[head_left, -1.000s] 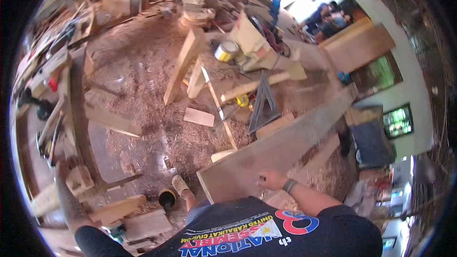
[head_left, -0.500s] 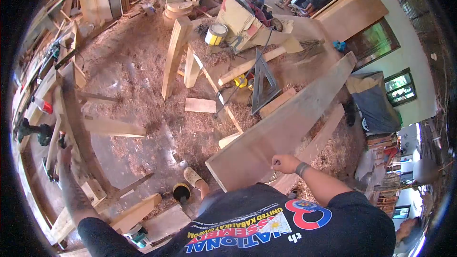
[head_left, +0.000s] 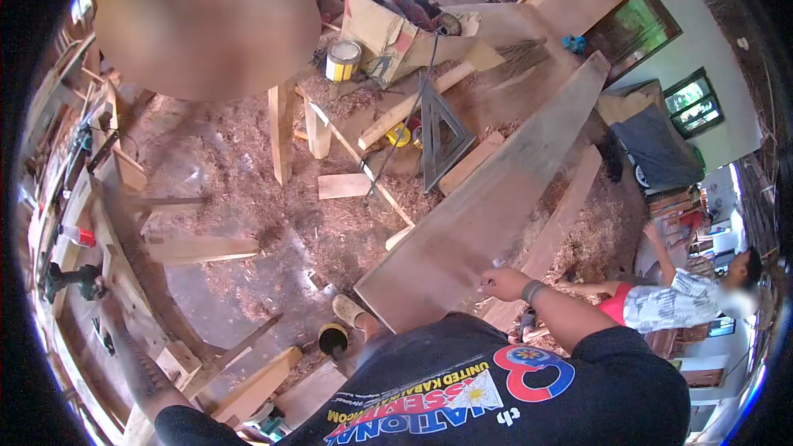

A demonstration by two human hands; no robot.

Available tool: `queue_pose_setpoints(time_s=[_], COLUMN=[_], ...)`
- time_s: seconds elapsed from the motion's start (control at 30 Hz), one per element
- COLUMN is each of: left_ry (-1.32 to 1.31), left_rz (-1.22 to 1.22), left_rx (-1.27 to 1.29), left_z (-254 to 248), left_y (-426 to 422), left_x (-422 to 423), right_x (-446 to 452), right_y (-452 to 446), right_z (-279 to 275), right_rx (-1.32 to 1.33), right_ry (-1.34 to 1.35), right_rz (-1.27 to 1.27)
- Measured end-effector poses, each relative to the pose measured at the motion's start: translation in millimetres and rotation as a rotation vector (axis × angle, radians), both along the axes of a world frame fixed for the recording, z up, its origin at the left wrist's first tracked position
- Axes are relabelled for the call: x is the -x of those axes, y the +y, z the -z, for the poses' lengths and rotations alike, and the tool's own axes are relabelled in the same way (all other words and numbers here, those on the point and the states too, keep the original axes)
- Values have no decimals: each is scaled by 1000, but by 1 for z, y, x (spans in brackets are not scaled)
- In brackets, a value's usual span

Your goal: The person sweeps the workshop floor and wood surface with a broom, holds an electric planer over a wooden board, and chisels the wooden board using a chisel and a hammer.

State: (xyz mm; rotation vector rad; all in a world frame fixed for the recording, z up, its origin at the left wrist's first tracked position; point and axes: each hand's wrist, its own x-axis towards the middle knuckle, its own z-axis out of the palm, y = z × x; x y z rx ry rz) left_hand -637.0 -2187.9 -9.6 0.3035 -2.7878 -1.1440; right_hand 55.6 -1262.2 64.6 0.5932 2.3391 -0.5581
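On the left, my left hand [head_left: 107,306] reaches to a dark cordless drill [head_left: 70,281] on the wooden frame [head_left: 136,293]. Its fingers are blurred against the drill, so their grip is unclear. My right hand [head_left: 504,283] is over the near end of a long, wide board [head_left: 487,211], its fingers curled together; whatever is between them is too small to make out. The board slants from near my body up to the right.
A black triangular square [head_left: 446,140], a yellow tape measure [head_left: 398,135] and a paint can [head_left: 343,61] lie ahead. Wood shavings [head_left: 248,132] cover the floor. A round black container [head_left: 333,339] stands by my foot. A person [head_left: 673,301] is at the right; others sit at the top.
My left hand has moved from beside the drill onto or against it. My right hand stays over the board. The view has shifted, and a person has come into sight at the right.
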Motion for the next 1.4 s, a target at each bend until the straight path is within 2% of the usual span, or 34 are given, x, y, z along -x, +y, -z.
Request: queue_pose_setpoints(time_s=[0.1, 0.27, 0.4, 0.5, 0.6, 0.7, 0.77, 0.8, 0.87, 0.9, 0.93, 0.97, 1.0, 1.07, 1.1, 1.13, 1.2, 1.23, 1.3, 1.37, 1.4], left_ry=[68, 163, 212, 253, 306, 327, 308, 286, 264, 106, -237, -497, -308, 151, 21, 29, -35, -17, 24, 101, 137], left_rz=[-88, -192, -161, -41, 136, 336, 460, 548, 795, 980, 1145, 1237, 1383, 1542, 1673, 1801, 2180, 2299, 2514, 2639, 2695], left_rx=[121, 270, 344, 357, 345, 340, 334, 295, -15, -394, -910, -1116, -883, -413, -292, -90, 229, 308, 453, 689, 809], left_z=[-49, -141, -223, -283, -350, -420, -448, -455, -441, -421, -396, -373, -372, -372, -367, -363, -358, -353, -345, -343, -340], left_y=[-39, -77, -49, 22, 148, 301, 402, 452, 543, 588, 631, 674, 734, 852, 893, 930, 1010, 1040, 1089, 1125, 1142], left_x=[-22, -73, -102, -107, -125, -171, -208, -229, -265, -284, -303, -328, -386, -501, -535, -569, -630, -660, -709, -737, -749], right_x=[7, 2, 5, 23, 37, 35, 42, 39, 23, 11, -2, -16, -32, -68, -88, -108, -143, -162, -209, -253, -267], right_y=[4, 17, 26, 29, 16, 6, 4, 4, 24, 35, 49, 64, 81, 110, 124, 137, 167, 180, 200, 227, 240], right_z=[-9, -4, 11, 4, -5, 8, -32, -55, -82, -89, -93, -97, -101, -113, -120, -128, -148, -161, -165, -91, -74], right_rx=[23, 48, 137, 239, 425, 874, 859, 847, 1113, 1245, 1310, 1371, 1430, 1622, 1715, 1939, 1879, 1826, 1656, 1562, 1622], right_ry=[-55, 18, -42, -156, -219, -85, 144, 259, 320, 355, 400, 445, 487, 564, 600, 712, 833, 889, 971, 1072, 1075], right_rz=[55, -24, -51, -285, -215, 81, 17, -4, 94, 150, 185, 220, 255, 568, 728, 847, 1322, 1561, 1677, 1671, 1876])
